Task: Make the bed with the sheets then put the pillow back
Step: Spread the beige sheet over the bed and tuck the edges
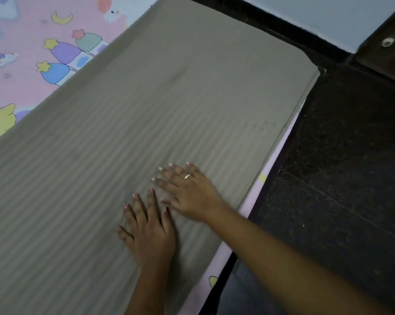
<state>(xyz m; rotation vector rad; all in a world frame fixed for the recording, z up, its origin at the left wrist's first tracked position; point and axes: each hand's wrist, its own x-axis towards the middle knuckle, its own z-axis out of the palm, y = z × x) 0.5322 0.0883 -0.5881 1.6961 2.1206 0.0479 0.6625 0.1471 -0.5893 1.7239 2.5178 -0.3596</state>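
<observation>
head view: folded grey striped sheet (146,105) lies flat on the pink cartoon-print bedsheet (28,42), near the bed edge by the dark floor (339,167). left hand (150,233) and right hand (189,194), fingers spread, press flat on it, gripping nothing.

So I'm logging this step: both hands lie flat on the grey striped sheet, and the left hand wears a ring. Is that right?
Not quite. The ring is on the right hand, not the left hand. The head view shows it. The rest holds: both hands lie flat, fingers spread, on the grey striped sheet.
</observation>
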